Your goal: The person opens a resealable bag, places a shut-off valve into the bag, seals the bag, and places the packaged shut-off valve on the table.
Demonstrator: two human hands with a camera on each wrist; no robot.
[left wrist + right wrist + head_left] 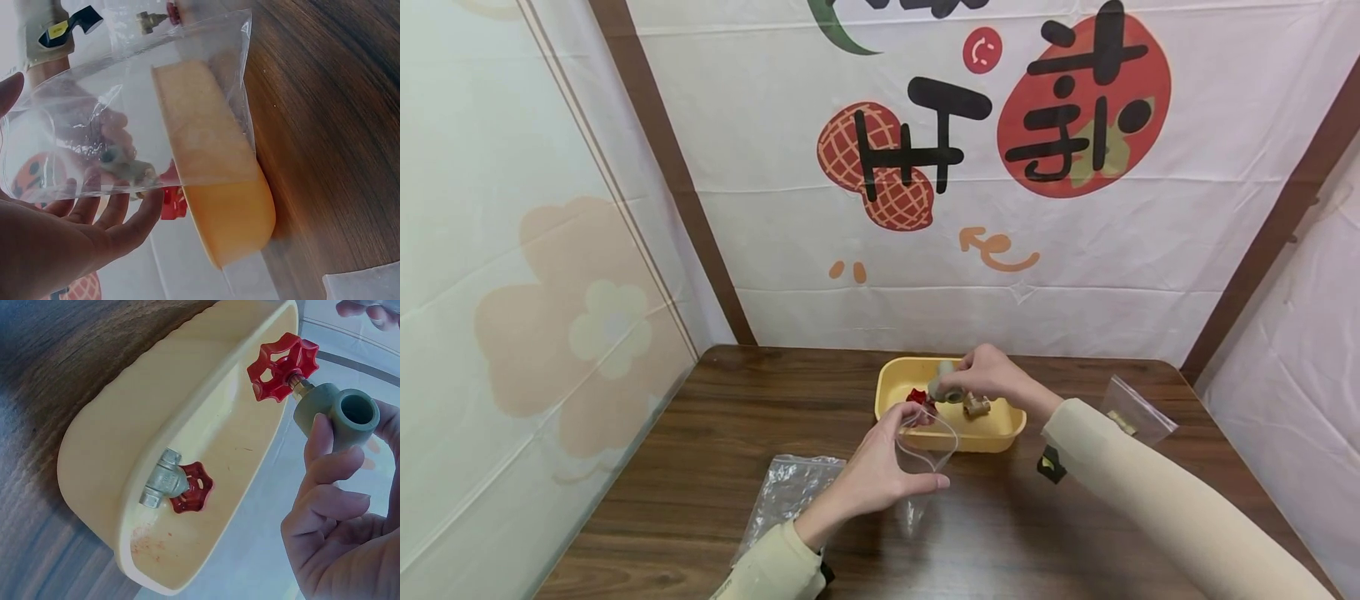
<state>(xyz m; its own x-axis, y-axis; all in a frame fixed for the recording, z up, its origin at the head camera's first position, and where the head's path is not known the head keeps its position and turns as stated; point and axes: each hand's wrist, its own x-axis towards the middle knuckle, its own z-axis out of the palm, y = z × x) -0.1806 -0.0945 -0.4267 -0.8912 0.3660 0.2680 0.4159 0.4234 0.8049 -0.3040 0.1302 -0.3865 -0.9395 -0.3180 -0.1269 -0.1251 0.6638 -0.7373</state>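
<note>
Clear plastic bag (144,106) is being held agape by left fingers (140,219); snagging is being risked by lobed red wheel (290,367) of grey-green plastic valve (314,409), pinched by right fingers (335,466) near surface's (722,442) far edge.

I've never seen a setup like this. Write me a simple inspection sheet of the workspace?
Surface: brown wood-grain table.
Job's things: yellow tray with a metal valve inside, red handwheel attached; grey-green valve, also red-wheeled, held above the tray; open clear bag.
Clutter: flat clear bag at left; zip bag at right with a brass-coloured piece in it.
Hands: left hand holds the open clear bag; right hand grips the grey-green valve.
Cables: nothing seen.
Surroundings: white cloth backdrop printed with colourful pictures and black characters.
</note>
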